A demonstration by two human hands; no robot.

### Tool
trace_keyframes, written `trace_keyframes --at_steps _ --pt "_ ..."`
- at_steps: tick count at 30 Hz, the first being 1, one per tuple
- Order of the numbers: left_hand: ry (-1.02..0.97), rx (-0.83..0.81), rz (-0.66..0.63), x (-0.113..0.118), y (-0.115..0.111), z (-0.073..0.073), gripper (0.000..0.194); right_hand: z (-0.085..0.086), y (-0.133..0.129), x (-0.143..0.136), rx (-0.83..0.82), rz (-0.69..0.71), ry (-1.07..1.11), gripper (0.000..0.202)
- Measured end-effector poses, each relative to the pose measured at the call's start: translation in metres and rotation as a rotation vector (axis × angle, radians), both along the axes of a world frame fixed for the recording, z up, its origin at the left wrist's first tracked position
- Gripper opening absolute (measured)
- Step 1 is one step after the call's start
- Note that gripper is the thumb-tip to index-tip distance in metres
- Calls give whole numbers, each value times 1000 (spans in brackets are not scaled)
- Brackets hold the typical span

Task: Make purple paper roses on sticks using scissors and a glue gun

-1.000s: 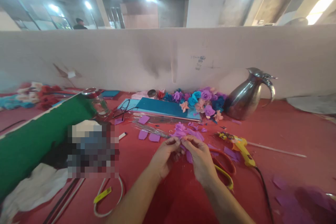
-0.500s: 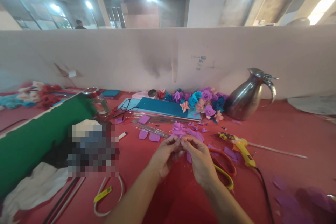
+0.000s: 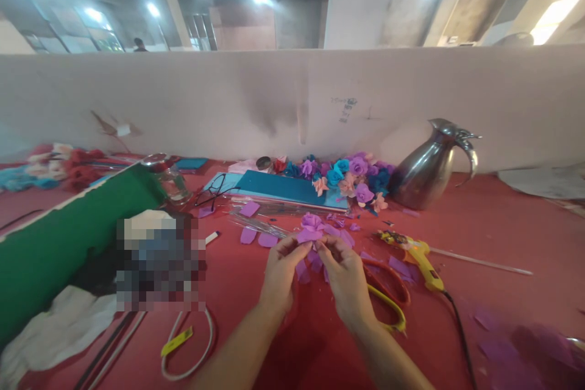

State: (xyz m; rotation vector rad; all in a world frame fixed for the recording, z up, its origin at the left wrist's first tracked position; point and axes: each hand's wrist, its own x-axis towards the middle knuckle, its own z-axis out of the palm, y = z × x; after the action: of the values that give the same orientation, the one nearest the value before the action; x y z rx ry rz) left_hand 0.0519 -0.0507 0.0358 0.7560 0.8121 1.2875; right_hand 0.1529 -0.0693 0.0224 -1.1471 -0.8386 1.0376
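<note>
One purple crepe-paper flower (image 3: 312, 225), upright, at the near middle of the red tabletop (image 3: 479, 219), held at its base between two hands. Left hand (image 3: 282, 265): thumb and fingers closed in a pinch on the flower's underside. Right hand (image 3: 346, 271): thumb and forefinger likewise pinched there, fingertips of both hands close together; the exact grip is partly hidden, and a small stem may be between them. Loose purple paper petals (image 3: 268, 239), several, flat to the left of the flower, others beneath and to the right of it. One bundle of thin, shiny stems (image 3: 258, 223), on the far side of the left hand. One pair of scissors with a red and a yellow handle (image 3: 397, 312), just right of the right hand. One yellow glue gun (image 3: 425, 265), farther right, black cord running near. One polished metal jug (image 3: 423, 167), far right. One cluster of purple, blue and pink paper flowers (image 3: 350, 175), left of the jug. One dark teal sheet (image 3: 281, 186), left of the cluster. One pair of black-framed glasses (image 3: 217, 190), at the sheet's left. One clear glass jar (image 3: 172, 181), farther left, beside a green panel (image 3: 86, 219).
</note>
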Motion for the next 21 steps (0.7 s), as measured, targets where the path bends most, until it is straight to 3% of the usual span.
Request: trace_keyframes --at_steps 9,16,21 --pt "-39 0 -42 -1 2 -6 20 -3 -2 -2 67 57 -134 24" --pt "167 145 -36 -10 7 -1 17 2 -4 0 143 102 -242 25" --pt "226 239 -8 -15 9 0 20 1 -4 0 160 110 -205 22"
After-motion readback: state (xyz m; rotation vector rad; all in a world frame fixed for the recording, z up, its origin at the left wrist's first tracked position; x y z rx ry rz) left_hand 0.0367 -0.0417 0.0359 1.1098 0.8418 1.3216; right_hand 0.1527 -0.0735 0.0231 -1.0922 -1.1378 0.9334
